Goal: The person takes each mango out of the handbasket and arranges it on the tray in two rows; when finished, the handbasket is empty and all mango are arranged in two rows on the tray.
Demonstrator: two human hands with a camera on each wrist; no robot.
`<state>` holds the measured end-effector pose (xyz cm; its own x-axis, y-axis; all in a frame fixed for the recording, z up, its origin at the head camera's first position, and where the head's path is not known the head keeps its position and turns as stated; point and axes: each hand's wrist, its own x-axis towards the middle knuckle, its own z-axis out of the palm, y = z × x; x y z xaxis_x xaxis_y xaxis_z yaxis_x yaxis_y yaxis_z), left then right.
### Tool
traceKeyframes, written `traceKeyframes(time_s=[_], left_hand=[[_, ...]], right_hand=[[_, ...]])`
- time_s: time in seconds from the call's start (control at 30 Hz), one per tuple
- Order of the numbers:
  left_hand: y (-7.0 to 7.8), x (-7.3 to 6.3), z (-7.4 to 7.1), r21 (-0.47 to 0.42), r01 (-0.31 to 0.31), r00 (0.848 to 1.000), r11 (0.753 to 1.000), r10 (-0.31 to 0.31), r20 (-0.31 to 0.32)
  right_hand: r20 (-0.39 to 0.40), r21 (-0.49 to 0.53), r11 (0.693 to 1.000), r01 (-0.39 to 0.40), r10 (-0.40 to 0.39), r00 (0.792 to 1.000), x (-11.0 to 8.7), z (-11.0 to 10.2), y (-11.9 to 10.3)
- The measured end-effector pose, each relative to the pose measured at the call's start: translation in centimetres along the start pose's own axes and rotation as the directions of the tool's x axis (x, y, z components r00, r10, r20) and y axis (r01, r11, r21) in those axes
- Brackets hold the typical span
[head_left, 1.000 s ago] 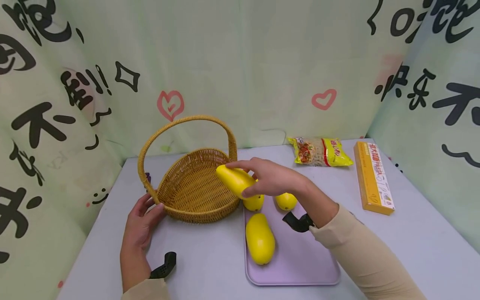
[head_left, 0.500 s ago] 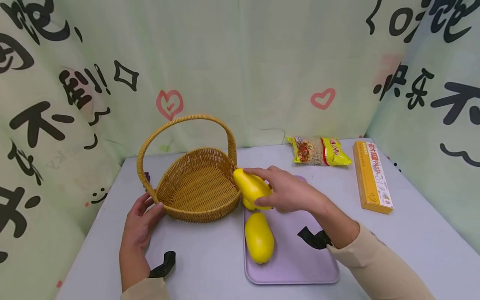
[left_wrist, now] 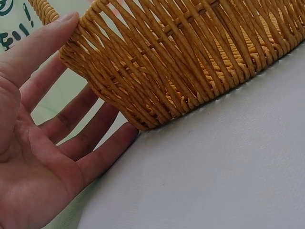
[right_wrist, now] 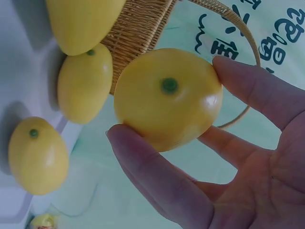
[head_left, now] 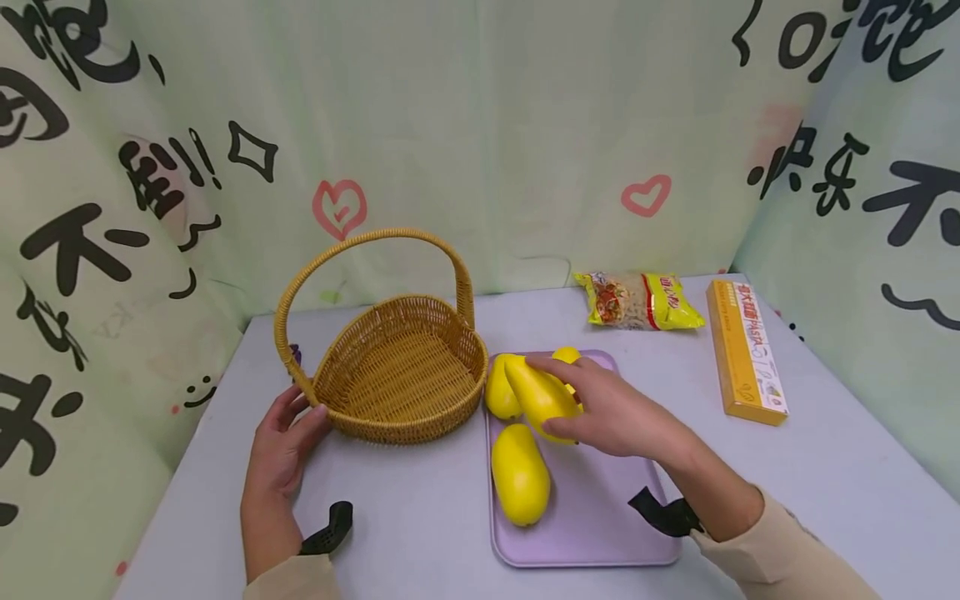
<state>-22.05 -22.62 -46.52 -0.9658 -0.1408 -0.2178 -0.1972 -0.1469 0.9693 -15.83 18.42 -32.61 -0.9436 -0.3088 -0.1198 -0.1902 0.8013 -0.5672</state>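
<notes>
In the head view my right hand [head_left: 611, 408] holds a yellow mango [head_left: 536, 396] above the lilac tray [head_left: 600, 521], between thumb and fingers. The right wrist view has the blunt end of this mango [right_wrist: 152, 109], with a green dot, facing the camera. Several other yellow mangoes are on the tray: one in front [head_left: 521, 475], one at the back left [head_left: 501, 392], and one behind [head_left: 566, 355], partly covered. My left hand [head_left: 277, 454] holds the wicker basket [head_left: 408, 429] at its left side by the handle base. Its thumb lies at the rim, its fingers against the woven wall [left_wrist: 162, 62].
A yellow snack bag [head_left: 637, 302] lies at the back of the table, with an orange pasta box [head_left: 746, 354] at the right. The basket's tall handle [head_left: 390, 233] arches over it. A printed curtain [head_left: 480, 142] encloses the table's back and sides.
My right hand has moved right and toward me with the mango, from the basket's right rim to above the tray. The left hand and basket have stayed in place.
</notes>
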Motion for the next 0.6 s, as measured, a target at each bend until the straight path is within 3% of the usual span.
traceKeyframes(time_s=[0.27, 0.6], left_hand=[[0.0, -0.2, -0.1, -0.024, 0.003, 1.0, 1.0, -0.003, -0.002], [0.1, -0.1, 0.1, -0.033, -0.002, 1.0, 0.999, 0.002, 0.006]], right_hand=[[0.01, 0.008, 0.993, -0.116, 0.116, 0.993, -2.0, 0.7, 1.5], [0.048, 0.014, 0.981, -0.191, 0.191, 0.981, -4.5, 2.0, 3.7]])
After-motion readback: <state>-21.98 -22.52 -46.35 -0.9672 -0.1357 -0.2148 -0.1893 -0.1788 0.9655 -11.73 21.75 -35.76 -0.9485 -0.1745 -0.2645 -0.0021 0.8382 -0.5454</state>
